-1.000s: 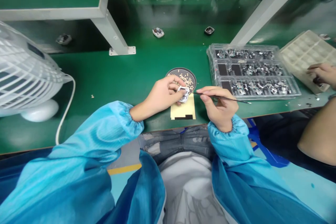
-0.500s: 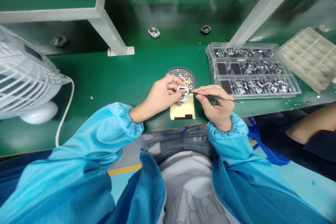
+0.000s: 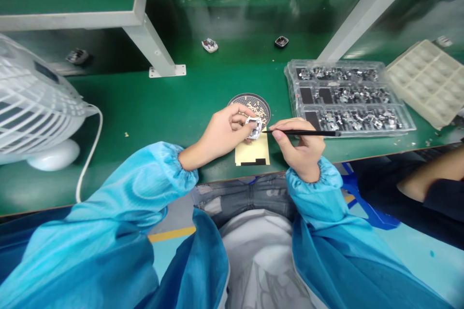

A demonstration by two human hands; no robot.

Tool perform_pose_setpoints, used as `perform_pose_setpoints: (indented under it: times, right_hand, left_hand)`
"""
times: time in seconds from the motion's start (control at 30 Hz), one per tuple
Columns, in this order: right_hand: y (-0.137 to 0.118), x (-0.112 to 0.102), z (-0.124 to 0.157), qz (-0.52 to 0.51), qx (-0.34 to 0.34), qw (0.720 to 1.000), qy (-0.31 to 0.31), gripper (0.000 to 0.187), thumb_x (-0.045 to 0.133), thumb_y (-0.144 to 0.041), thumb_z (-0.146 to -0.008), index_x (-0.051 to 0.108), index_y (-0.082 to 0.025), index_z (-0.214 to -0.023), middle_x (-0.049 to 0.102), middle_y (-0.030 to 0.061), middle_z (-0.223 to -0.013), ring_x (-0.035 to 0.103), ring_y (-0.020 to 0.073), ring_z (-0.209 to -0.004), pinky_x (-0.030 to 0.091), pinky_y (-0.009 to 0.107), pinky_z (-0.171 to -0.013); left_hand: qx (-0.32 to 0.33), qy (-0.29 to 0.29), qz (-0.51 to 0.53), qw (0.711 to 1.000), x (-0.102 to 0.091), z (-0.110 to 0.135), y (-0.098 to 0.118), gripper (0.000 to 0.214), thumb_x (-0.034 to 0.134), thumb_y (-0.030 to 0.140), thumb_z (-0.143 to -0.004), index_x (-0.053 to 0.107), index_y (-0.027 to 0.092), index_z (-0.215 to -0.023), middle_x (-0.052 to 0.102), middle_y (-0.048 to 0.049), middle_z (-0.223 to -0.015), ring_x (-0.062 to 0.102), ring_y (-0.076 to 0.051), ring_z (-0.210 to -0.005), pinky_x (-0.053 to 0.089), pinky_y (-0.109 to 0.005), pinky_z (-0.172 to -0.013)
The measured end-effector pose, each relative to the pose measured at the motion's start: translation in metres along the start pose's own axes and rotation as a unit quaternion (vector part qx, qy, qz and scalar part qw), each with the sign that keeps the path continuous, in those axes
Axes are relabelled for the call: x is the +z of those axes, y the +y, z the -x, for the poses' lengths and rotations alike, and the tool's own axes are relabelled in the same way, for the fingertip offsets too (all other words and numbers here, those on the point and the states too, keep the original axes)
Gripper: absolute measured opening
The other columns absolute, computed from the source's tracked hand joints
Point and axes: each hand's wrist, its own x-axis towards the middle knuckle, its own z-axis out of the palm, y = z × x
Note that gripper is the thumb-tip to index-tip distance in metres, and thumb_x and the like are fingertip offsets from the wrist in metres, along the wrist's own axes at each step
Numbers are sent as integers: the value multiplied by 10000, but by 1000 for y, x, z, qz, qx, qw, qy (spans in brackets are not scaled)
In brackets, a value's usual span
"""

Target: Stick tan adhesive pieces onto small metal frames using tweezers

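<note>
My left hand (image 3: 224, 129) is closed on a small white housing (image 3: 258, 128), its thumb lying across the open inner side. My right hand (image 3: 300, 147) pinches black tweezers (image 3: 315, 133), which point left with their tip close to the housing's right edge. Whether the tip touches the housing, I cannot tell. Below the housing lies a yellow pad (image 3: 250, 153) with a black strip along its front. Just behind my left fingers, a round dark dish (image 3: 268, 106) holds many tiny beige pieces, partly covered by that hand.
To the right stands a clear compartment tray (image 3: 288, 82) of small metal parts, beside a cream divided tray (image 3: 427, 77). A white fan (image 3: 39, 106) and its cable occupy the left. Two small housings, white (image 3: 209, 45) and black (image 3: 282, 41), lie behind. Another person's arm (image 3: 427, 178) is at right.
In my right hand the tweezers have turned, showing their broad black side instead of a thin edge. The left hand and the housing stay almost where they were.
</note>
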Motion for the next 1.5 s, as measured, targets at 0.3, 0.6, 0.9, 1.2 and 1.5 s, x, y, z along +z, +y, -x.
perform_pose_setpoints:
  times: [0.3,0.6,0.9,1.2,1.5]
  right_hand:
    - [-2,-2,0,-109,85,990,-31,117,781,-165,-916,754,-241,-1001,818,49,-1011,786,215,-975,642,393,-869]
    - [-2,-2,5,-209,166,963,-24,188,700,-414,-998,647,-237,-963,809,52,-993,784,207,-927,662,360,-753]
    - [10,-96,-23,214,190,956,58,342,653,-542,-978,742,-213,-1007,628,18,-756,598,171,-703,495,319,-683]
    - [23,-130,-51,410,289,856,-126,304,777,-436,-839,804,-154,-952,638,18,-667,517,161,-612,357,325,-641]
    - [15,-123,-48,325,272,905,-33,160,815,-315,-792,712,-196,-820,665,7,-716,561,159,-638,419,326,-645]
  left_hand:
    - [19,9,9,1000,-3,-6,2,333,796,417,-912,637,140,-1006,749,-50,-725,685,-125,-527,461,-184,-433]
    - [18,35,2,999,-10,-10,5,364,812,460,-895,646,143,-964,713,-32,-645,627,-122,-451,412,-183,-360]
    - [46,21,-12,999,-7,-5,6,556,875,207,-769,672,176,-1286,786,-95,-1160,791,-183,-810,646,-229,-606]
    - [-12,22,-51,998,-8,-4,7,342,904,388,-797,748,147,-983,799,-101,-929,739,-175,-628,541,-209,-433]
    - [-43,7,-1,999,-5,-2,10,365,817,499,-887,765,139,-918,744,-68,-700,544,-100,-438,392,-204,-379]
